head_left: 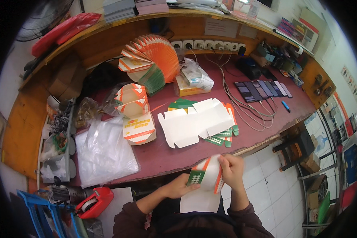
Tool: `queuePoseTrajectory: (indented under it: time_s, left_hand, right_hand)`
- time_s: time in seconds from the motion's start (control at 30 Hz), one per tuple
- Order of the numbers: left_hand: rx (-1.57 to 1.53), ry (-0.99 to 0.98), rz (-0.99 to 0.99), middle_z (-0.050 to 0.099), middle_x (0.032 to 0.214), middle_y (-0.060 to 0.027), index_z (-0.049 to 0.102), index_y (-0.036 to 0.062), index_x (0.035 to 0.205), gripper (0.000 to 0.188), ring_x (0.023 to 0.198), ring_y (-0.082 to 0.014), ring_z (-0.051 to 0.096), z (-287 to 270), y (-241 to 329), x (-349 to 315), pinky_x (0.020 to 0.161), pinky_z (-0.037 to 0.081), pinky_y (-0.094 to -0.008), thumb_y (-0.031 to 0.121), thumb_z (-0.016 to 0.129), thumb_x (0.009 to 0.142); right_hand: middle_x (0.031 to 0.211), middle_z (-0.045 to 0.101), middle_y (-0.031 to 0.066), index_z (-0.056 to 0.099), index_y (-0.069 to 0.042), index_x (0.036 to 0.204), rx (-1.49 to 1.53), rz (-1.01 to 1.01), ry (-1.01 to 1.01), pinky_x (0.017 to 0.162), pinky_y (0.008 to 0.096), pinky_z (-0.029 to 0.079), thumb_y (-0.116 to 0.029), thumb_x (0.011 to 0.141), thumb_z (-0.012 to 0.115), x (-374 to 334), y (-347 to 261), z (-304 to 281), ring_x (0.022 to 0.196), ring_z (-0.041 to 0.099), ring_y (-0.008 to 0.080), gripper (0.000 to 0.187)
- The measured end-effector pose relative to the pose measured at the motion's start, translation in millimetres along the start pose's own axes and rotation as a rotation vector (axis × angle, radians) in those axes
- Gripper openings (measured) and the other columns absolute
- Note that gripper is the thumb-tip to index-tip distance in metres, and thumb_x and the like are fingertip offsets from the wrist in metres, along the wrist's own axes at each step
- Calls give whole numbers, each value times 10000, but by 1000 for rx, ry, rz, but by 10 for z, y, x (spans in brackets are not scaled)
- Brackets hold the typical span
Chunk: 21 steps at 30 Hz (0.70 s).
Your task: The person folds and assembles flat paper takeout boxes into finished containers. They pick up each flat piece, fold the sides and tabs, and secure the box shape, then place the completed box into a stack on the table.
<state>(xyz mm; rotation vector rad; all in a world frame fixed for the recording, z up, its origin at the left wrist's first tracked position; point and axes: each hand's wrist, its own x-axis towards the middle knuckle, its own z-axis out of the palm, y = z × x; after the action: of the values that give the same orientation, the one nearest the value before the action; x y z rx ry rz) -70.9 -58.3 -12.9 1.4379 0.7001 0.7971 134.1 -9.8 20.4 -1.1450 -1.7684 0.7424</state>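
Observation:
In front of my body I hold a partly folded paper food box (200,200) in white, orange and green. The fingers of my left hand (175,185) are closed on its green patterned side. My right hand (231,168) grips the upper right edge, beside an orange patterned panel. A long white flap hangs down toward my lap. On the dark red table just beyond lies a pile of flat box blanks (196,123), the top one white side up. To their left, folded boxes (139,127) in white and orange stand nested together.
A fanned stack of orange and green boxes (164,59) stands farther back. Clear plastic bags (105,150) lie at the left, above a red tape dispenser (94,202). Phones (261,89) in a row and loose cables (236,97) lie at the right. A stool (293,148) stands beyond the table's edge.

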Motion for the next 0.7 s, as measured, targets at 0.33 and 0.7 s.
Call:
queuePoseTrajectory:
  time_s: [0.33,0.7]
  left_hand:
    - [-311,338,-314,582,1060,-55,515,-19,1186,410,967,-109,518,-64,-16,-370,851,426,-290,324,410,986]
    - [-767,489,-417,596,1077,-97,528,-13,1184,353,987,-158,580,-148,-400,-559,833,487,-322,221,569,923]
  right_hand:
    - [1159,570,103,438,21,1285,837,500,-481,898,320,438,-305,909,569,-106,331,577,1043,541,163,515]
    - [1178,568,158,457,-21,1292,414,208,-1085,915,368,435,-341,790,704,-152,287,447,1089,543,278,644]
